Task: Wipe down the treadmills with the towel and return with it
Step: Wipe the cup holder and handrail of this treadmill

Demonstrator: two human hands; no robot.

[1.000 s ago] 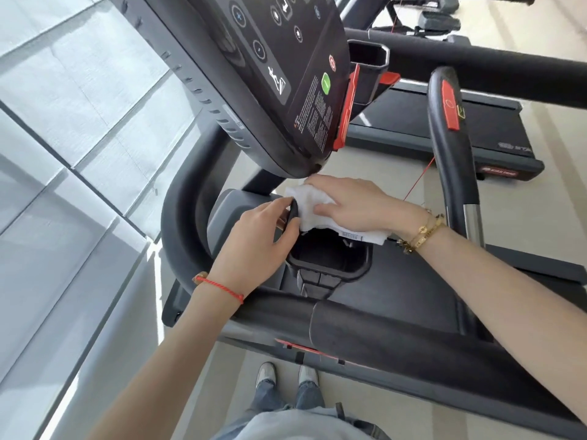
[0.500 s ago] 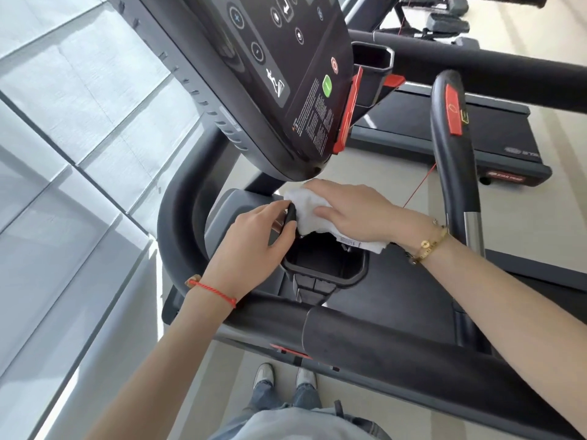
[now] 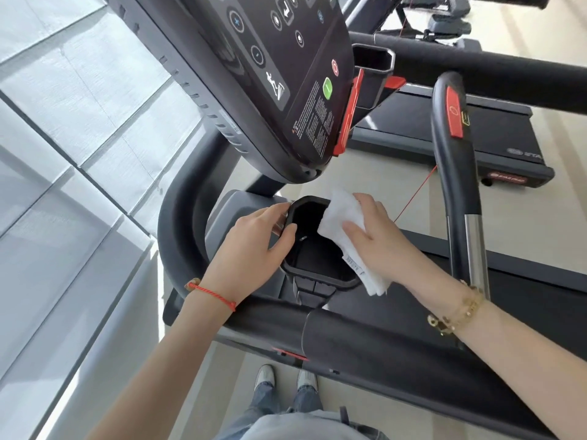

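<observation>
1. Pale flooring (image 3: 365, 173) and window panels (image 3: 79, 154) surround a row of treadmills, seen from above by a person standing at the near one.
2. Right hand (image 3: 378, 236) presses a folded white towel (image 3: 344, 217) flat against the right edge of the near treadmill's cup holder (image 3: 317, 262), fingers straight and spread over the cloth; the towel's lower end hangs past the holder's near right corner.
3. Left hand (image 3: 251, 249) grips the holder's left rim, thumb curled over the edge into the well.
4. Both hands stay apart, on opposite sides of the holder.
5. Black console (image 3: 270, 74) tilts overhead, just beyond the holder's far edge.
6. Handlebar (image 3: 349, 338) crosses below the wrists.
7. Second treadmill (image 3: 476, 131) lies beyond, at upper right.
</observation>
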